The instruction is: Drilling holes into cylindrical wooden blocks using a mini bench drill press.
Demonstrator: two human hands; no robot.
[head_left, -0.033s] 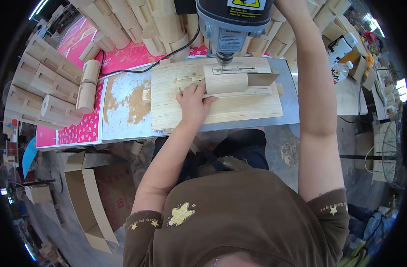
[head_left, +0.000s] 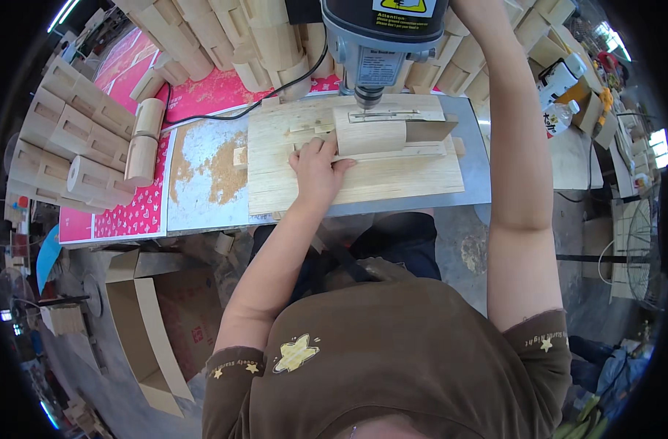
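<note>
My left hand [head_left: 321,167] grips the left end of a pale wooden cylinder [head_left: 370,137], its thumb along the near side and its fingers at the end. The cylinder lies sideways on a flat wooden board [head_left: 392,175], between wooden strips. A long slot runs along its top, where the chuck [head_left: 368,96] of a drill press [head_left: 385,44] hangs over the left part. Whether the bit touches the wood I cannot tell. My right forearm [head_left: 520,124] reaches up beside the machine's right side; the hand itself is cut off by the top edge.
Slotted wooden cylinders [head_left: 85,135] are stacked at the left, with more behind the drill press. A black cable [head_left: 275,93] crosses the pink table covering. Sawdust [head_left: 228,172] lies left of the board. An open cardboard box [head_left: 147,329] stands on the floor; a plastic bottle [head_left: 560,117] is at right.
My right elbow and upper arm have shifted very slightly to the left. My left hand and the wooden cylinder look unmoved.
</note>
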